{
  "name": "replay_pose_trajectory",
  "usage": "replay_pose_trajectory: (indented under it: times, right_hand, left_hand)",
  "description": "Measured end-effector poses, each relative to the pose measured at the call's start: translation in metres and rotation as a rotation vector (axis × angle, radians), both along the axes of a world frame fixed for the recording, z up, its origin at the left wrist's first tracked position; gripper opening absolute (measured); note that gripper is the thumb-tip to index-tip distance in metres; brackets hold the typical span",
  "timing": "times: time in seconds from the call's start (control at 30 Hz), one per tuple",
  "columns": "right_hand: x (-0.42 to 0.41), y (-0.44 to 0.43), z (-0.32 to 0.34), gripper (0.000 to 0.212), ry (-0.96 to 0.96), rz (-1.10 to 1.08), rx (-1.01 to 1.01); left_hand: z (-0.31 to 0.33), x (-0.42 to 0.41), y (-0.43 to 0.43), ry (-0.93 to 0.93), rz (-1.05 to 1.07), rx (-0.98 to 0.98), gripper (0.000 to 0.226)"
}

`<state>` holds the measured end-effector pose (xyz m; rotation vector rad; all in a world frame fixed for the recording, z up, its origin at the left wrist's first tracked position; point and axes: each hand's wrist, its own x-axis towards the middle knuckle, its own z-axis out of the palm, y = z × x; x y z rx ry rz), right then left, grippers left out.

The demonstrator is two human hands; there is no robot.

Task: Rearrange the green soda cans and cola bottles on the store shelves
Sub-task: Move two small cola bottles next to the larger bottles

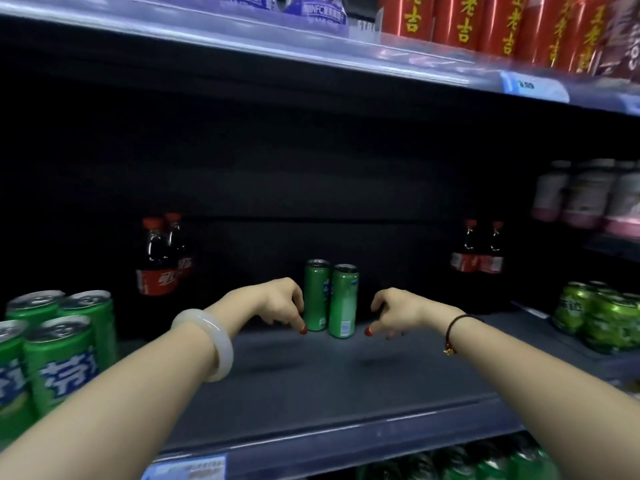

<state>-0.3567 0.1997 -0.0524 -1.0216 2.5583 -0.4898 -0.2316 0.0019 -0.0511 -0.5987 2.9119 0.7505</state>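
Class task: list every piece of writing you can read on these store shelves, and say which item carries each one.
"NFC": bottle label, top shelf.
"老吉": red cans, top shelf; the character above is cut off.
"芬达", partly cut off: green cans, left.
Cola bottles: red labels too blurred to read.
Two slim green cans: print too small.
Price tags: blurred.

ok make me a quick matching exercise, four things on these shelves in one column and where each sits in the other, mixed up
Things:
1. two slim green cans
2. cola bottles standing side by side
3. red cans
4. white bangle

Places:
A. upper shelf, right
B. left wrist
C. middle shelf, centre, between the left hand and right hand
D. back of the middle shelf, right

Pairs: 1-C, 2-D, 3-A, 4-B
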Motion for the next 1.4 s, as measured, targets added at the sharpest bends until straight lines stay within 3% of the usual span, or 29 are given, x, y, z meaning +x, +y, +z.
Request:
replay_pose_trajectory:
  times: [0.23, 0.43, 0.67, 0.77, 1.1, 1.23, 1.4]
  right_hand:
    - [-0.048, -0.011, 0.006, 0.059, 0.003, 0.011, -0.007]
    - [-0.071, -0.031, 0.003, 0.065, -0.013, 0.010, -0.058]
    - [-0.083, -0.054, 0.003, 0.068, -0.071, 0.003, -0.094]
    - [-0.081, -0.063, 0.003, 0.056, -0.064, 0.038, -0.090]
    - [-0.086, -0.083, -0.001, 0.053, -0.106, 0.046, -0.108]
    - [-0.087, -0.082, -0.002, 0.042, -0.060, 0.065, -0.186]
    - [-0.086, -0.077, -0.006, 0.046, -0.065, 0.046, -0.269]
  left_hand:
    - [0.008, -0.036, -0.019, 0.007, 0.114, 0.013, 0.039]
    - [0.018, -0.060, -0.033, -0.031, 0.164, 0.029, 0.054]
    - [0.011, -0.090, -0.044, 0.064, 0.175, 0.085, 0.076]
    - [0.008, -0.096, -0.047, 0.078, 0.167, 0.111, 0.065]
    - [0.000, -0.113, -0.052, 0.180, 0.118, 0.202, 0.048]
    - [-0.002, -0.115, -0.054, 0.209, 0.116, 0.226, 0.043]
    - [-0.001, -0.108, -0.048, 0.234, 0.110, 0.208, 0.036]
